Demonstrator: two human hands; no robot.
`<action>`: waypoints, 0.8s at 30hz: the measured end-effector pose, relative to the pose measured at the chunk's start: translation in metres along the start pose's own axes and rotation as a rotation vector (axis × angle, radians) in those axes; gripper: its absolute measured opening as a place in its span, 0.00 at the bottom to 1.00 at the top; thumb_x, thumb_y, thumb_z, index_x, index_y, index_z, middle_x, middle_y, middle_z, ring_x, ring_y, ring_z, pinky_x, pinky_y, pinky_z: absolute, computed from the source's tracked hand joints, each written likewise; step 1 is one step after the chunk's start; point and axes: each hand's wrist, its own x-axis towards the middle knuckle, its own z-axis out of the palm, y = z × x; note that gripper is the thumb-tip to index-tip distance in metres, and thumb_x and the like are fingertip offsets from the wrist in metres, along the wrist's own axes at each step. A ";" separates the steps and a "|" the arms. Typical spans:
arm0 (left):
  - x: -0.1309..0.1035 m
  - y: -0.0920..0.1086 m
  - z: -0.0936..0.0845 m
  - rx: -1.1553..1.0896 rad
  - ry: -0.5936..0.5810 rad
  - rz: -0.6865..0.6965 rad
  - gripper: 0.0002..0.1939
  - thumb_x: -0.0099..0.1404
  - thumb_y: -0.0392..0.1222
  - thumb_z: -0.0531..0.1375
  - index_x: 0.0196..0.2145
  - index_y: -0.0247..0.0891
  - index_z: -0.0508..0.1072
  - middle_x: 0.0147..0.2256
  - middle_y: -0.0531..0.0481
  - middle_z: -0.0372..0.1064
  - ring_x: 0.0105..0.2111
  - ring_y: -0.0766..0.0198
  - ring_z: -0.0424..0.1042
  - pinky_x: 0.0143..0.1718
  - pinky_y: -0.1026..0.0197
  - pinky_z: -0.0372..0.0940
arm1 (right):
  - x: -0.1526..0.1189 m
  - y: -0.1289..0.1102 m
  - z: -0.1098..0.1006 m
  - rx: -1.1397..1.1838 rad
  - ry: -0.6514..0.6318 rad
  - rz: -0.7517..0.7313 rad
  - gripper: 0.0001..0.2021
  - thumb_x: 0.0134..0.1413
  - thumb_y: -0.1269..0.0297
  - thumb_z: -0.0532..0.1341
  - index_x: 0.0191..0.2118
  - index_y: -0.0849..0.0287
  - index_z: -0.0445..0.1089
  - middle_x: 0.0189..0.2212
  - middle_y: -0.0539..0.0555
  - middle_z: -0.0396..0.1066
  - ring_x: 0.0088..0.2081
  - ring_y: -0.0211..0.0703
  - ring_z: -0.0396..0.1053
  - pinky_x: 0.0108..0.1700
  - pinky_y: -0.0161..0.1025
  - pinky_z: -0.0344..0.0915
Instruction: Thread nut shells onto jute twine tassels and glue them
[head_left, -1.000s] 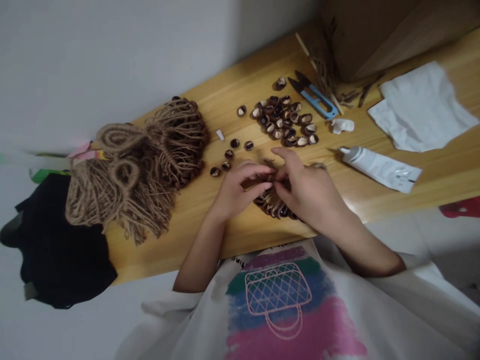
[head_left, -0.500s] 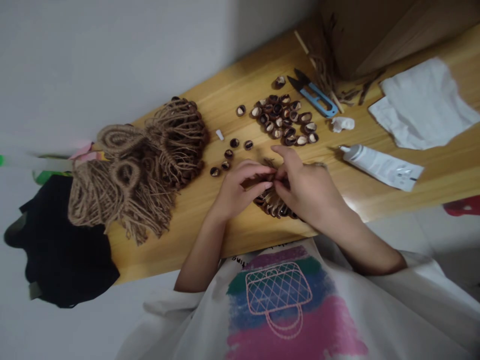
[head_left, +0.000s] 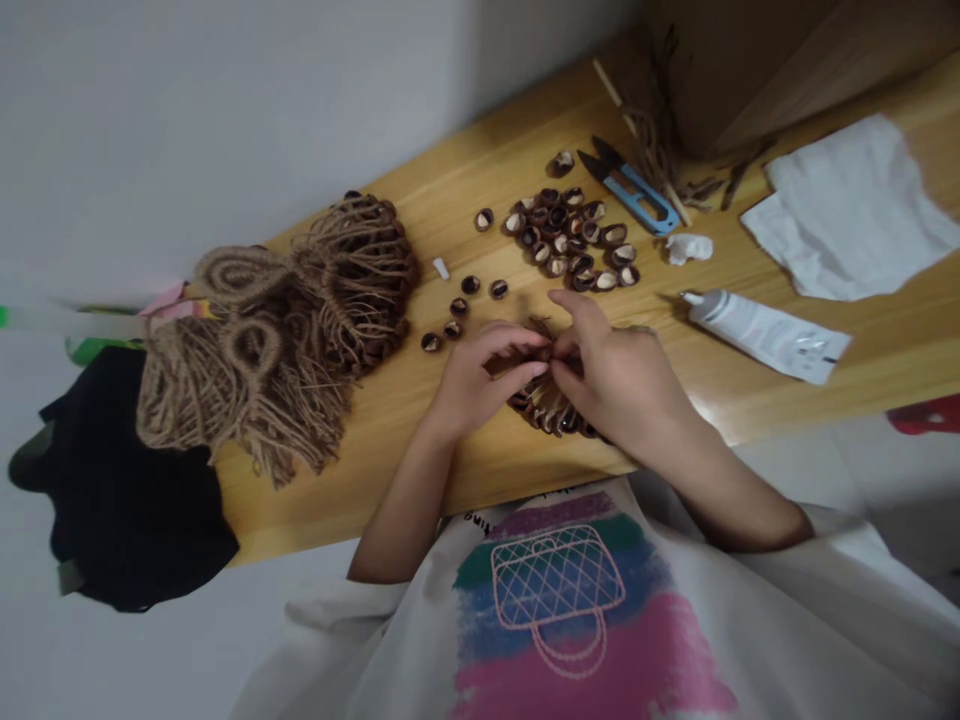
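Note:
My left hand (head_left: pixel 480 380) and my right hand (head_left: pixel 619 370) meet fingertip to fingertip over a cord piece edged with brown shells (head_left: pixel 551 415) on the wooden table. Both hands pinch a small dark brown shell (head_left: pixel 549 352), mostly covered by the fingers. The right index finger is raised off it. Beyond my hands lies a pile of brown half shells (head_left: pixel 570 235) with pale insides. Several loose shells (head_left: pixel 459 307) sit just past my left hand. A white glue tube (head_left: pixel 769 330) lies uncapped to the right, and its small white cap (head_left: pixel 441 268) is left of the pile.
Bundles of knotted brown cord (head_left: pixel 300 330) cover the table's left part, beside a black cloth item (head_left: pixel 135 490). Blue-handled snips (head_left: pixel 630 190), a crumpled white tissue (head_left: pixel 688 248) and a white cloth (head_left: pixel 855 210) lie at the back right. A cardboard box (head_left: pixel 795 70) stands behind.
The view has shifted very slightly. Both hands hold nearly the same pose, with their fingertips still together on the small shell.

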 end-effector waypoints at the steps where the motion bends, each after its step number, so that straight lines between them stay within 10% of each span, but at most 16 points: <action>1: 0.000 0.000 0.000 -0.001 0.004 -0.004 0.08 0.63 0.41 0.65 0.41 0.38 0.77 0.39 0.47 0.77 0.40 0.62 0.75 0.40 0.60 0.68 | 0.000 0.000 0.000 0.002 -0.008 0.009 0.29 0.53 0.70 0.56 0.62 0.67 0.54 0.30 0.54 0.72 0.29 0.43 0.69 0.28 0.34 0.57; 24: 0.001 -0.003 -0.001 -0.031 0.006 0.051 0.08 0.63 0.40 0.65 0.41 0.39 0.78 0.38 0.47 0.77 0.39 0.65 0.74 0.40 0.63 0.68 | 0.003 -0.008 -0.010 0.071 -0.151 0.175 0.34 0.54 0.70 0.58 0.66 0.64 0.48 0.33 0.55 0.72 0.38 0.49 0.72 0.39 0.41 0.66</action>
